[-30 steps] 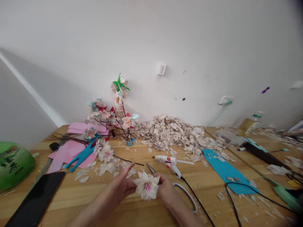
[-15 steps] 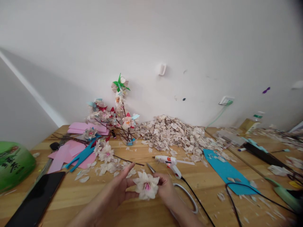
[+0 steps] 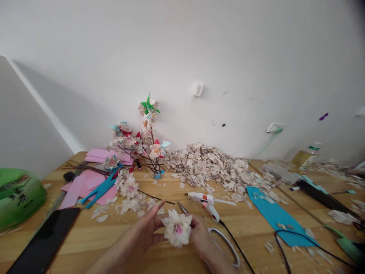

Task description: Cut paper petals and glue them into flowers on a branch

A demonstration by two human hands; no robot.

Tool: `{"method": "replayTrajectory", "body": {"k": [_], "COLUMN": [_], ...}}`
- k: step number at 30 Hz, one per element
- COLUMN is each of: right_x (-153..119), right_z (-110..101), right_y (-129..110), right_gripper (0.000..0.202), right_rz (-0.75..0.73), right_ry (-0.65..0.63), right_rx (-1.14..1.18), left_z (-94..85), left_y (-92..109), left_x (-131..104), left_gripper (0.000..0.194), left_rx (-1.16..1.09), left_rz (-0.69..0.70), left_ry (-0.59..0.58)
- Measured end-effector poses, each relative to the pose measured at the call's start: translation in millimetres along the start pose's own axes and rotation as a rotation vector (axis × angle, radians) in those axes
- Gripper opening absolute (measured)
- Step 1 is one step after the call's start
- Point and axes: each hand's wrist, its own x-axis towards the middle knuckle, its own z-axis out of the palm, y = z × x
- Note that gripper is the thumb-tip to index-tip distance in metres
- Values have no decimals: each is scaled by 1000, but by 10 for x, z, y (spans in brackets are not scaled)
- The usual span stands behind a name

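Observation:
A handmade flower (image 3: 177,228) with pale, pointed petals and a pink centre faces up between my hands, just above the table. My right hand (image 3: 201,236) pinches it at its right edge, with the fingertips partly hidden by petals. At the flower's left side is my left hand (image 3: 145,232), thumb raised and fingers stretched apart; their tips pass behind the petals. Scissors (image 3: 225,243) lie partly under my right wrist, blades pointing away. Just beyond is a white glue gun (image 3: 207,201) with a small red light. Another pale flower (image 3: 131,188) on a dark stem lies left of it.
A heap of pale flakes (image 3: 208,163) lies against the wall. Finished flowers (image 3: 155,150) stand in a small clear cup. Pink sheets (image 3: 74,188), a phone (image 3: 42,239) and a green package (image 3: 21,198) are left. Blue sheet (image 3: 276,213) and black cable (image 3: 236,243) lie right.
The view has tilted slightly, so the scene sits a little lower and to the right. The flower has turned a little between my hands; my grip looks about the same.

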Motion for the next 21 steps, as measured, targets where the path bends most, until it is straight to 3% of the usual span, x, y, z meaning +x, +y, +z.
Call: {"method": "replayTrajectory", "body": {"k": [6, 11, 16, 21], "right_x": [13, 28, -55, -113], "right_z": [-6, -32, -61, -28], "right_y": [36, 72, 17, -47], "right_gripper": [27, 24, 15, 16], "right_rz": [-24, -132, -314, -387], "right_ry": [85, 108, 81, 19], "right_rx": [-8, -114, -316, -413], "left_z": [-3, -186, -343, -398], "left_y": [53, 145, 179, 50], "left_x": [3, -35, -98, -90], "left_gripper": [47, 21, 19, 17], "left_rx": [-89, -167, -142, -61], "left_rz": [-7, 83, 213, 263], "left_ry": [113, 310, 528, 596]}}
